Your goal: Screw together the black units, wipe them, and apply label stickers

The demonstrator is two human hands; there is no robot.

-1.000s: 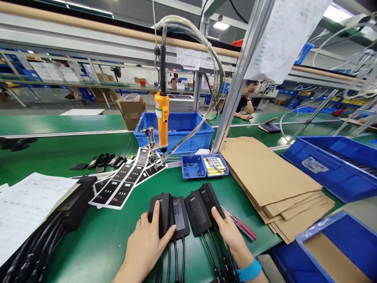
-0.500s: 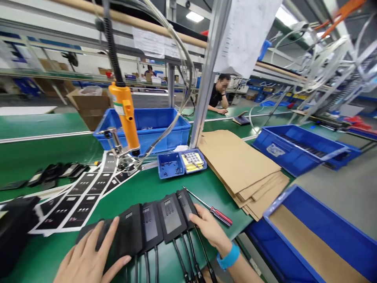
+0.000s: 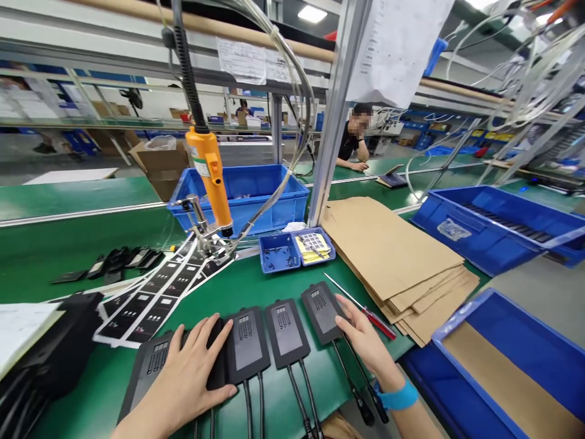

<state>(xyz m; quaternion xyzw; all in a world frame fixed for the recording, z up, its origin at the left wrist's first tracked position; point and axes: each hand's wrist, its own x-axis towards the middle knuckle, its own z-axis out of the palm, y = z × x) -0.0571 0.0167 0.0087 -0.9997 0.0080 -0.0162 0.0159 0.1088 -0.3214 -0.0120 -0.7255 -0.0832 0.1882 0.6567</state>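
The left hand [image 3: 189, 369] lies palm down, its grip spread flat across a black box [image 3: 216, 363]. The right hand's [image 3: 363, 338] grip is half curled, thumb and fingers touching the rightmost box [image 3: 321, 312] along its right edge; I cannot tell whether it pinches. Between the grips lie a third box [image 3: 247, 347] and a fourth box [image 3: 286, 332].

A wide bright-blue band [image 3: 397, 397] circles the right wrist [image 3: 386, 371].

Bare left hand [image 3: 192, 373]: palm down, fingers spread forward, thumb stretched out sideways.
Left forearm [image 3: 145, 422]: slanting in from the bottom edge.
Bare right hand [image 3: 362, 336]: turned inward, thumb and fingers loosely pinched.
Right forearm [image 3: 423, 421]: angled in from lower right.
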